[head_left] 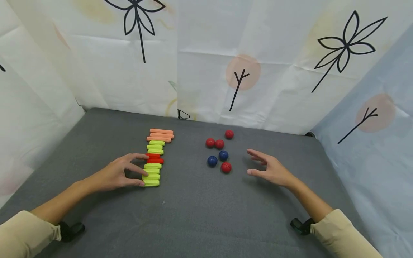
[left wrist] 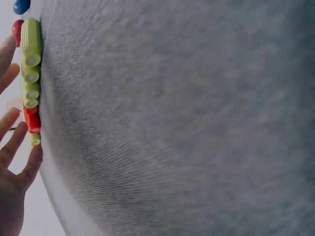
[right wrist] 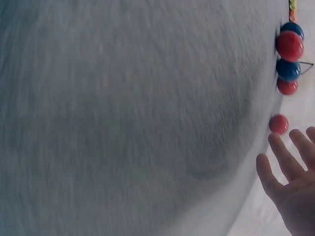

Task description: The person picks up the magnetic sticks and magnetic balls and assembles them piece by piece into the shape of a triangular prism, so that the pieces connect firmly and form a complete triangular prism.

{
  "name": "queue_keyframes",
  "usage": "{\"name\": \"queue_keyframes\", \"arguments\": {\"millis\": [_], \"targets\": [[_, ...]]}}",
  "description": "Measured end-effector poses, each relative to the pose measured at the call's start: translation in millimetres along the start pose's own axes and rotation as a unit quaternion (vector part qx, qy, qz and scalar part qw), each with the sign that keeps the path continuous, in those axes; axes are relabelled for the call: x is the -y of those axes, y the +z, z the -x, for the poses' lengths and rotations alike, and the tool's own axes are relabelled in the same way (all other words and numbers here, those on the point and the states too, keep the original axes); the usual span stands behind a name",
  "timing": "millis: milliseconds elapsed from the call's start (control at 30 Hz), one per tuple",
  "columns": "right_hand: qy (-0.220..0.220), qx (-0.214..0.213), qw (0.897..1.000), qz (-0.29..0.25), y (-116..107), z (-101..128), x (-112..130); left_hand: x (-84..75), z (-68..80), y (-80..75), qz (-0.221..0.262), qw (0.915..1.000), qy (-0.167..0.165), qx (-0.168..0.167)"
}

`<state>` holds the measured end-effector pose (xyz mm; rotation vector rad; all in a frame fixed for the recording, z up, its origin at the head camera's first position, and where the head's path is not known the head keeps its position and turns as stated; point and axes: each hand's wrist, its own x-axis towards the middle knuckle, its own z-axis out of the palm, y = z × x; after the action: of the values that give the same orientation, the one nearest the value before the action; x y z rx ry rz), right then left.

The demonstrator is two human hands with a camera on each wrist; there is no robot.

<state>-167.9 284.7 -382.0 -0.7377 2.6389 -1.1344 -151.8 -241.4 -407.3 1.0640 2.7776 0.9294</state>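
Note:
On the left of the table a column of short sticks lies side by side: several lime-green sticks [head_left: 152, 183], two red sticks [head_left: 156, 161] and three longer orange sticks [head_left: 161, 131] at the far end. Beside its left edge is my left hand [head_left: 117, 172], fingers spread, with fingertips at the ends of red and lime-green sticks; whether they touch I cannot tell. Several red balls [head_left: 226, 167] and two blue balls [head_left: 212, 161] lie grouped right of centre. My right hand [head_left: 272, 171] hovers to their right, fingers extended and apart from them, holding nothing.
A dark grey cloth covers the table [head_left: 193, 215]. White fabric [head_left: 206, 82] printed with leaf shapes rises behind it and along both sides. Dark straps with devices sit at the left wrist [head_left: 69, 231] and right wrist [head_left: 302, 226].

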Motion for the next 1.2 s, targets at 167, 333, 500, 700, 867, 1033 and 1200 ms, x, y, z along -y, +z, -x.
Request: {"name": "queue_keyframes", "arguments": {"millis": [167,333,500,700,867,1033,1200], "targets": [[-0.009,0.021,0.998,-0.057,12.4,-8.5,1.1,-0.5,4.5,2.7,0.022,0.9997,0.008,-0.008],[-0.01,0.029,0.997,-0.068,25.8,-19.0,5.5,-4.6,4.2,7.1,-0.008,0.9997,0.021,-0.003],[-0.019,0.013,0.999,-0.045,37.1,-26.5,8.9,-8.0,3.5,11.0,-0.02,0.9996,0.018,0.002],[0.004,-0.004,1.0,-0.016,46.2,-33.0,14.9,-12.8,1.7,12.5,-0.014,0.9999,0.007,-0.004],[0.013,-0.016,1.0,0.0,50.3,-36.8,18.3,-25.4,-11.1,17.5,-0.018,0.9992,0.014,-0.032],[0.016,-0.013,1.0,0.005,52.4,-37.6,20.3,-46.1,-37.5,31.0,-0.009,0.9979,0.018,-0.061],[0.012,0.002,1.0,0.01,54.0,-33.8,20.9,-68.1,-66.9,50.0,0.004,0.9979,0.01,-0.063]]}}
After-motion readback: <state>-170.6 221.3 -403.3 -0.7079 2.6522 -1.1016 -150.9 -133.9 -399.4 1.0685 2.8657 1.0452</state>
